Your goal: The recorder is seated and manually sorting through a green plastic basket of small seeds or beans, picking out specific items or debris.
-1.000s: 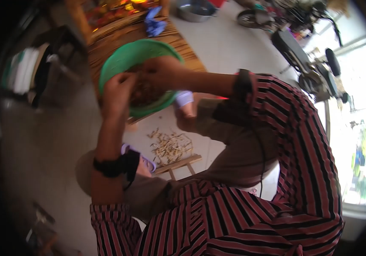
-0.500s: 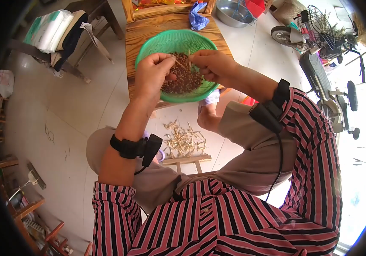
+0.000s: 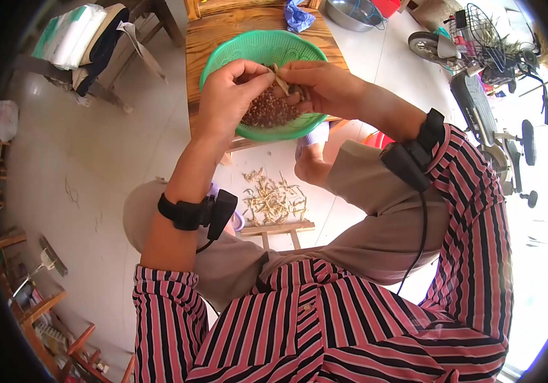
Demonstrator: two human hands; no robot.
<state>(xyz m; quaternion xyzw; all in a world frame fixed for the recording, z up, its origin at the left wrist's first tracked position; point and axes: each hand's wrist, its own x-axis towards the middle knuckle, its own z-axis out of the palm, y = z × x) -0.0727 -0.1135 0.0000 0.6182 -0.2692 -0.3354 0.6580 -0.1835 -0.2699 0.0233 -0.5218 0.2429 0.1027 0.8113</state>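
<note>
A green plastic basket [image 3: 226, 56] with a perforated wall stands on a wooden chair seat [image 3: 213, 29] in front of me. Small reddish-brown beans [image 3: 266, 113] cover its bottom. Over the beans, my left hand [image 3: 226, 96] and my right hand [image 3: 325, 86] meet with fingertips pinched on a dry, pale bean pod [image 3: 281, 83]. Both hands are closed on it, thumbs and forefingers close together. My fingers partly cover the pod, so whether it is split cannot be made out.
Empty-looking dry pods [image 3: 274, 199] lie scattered on the floor below, by a low wooden stool [image 3: 280, 228]. Crumpled blue plastic [image 3: 299, 16] rests at the seat's back. A metal basin [image 3: 350, 14] and a scooter [image 3: 475, 102] stand at right, a loaded bench [image 3: 73, 38] at left.
My hands have come together at the pod; before, they were slightly apart, with a thin pod piece at the left fingertips. The view has shifted slightly, so the basket appears higher.
</note>
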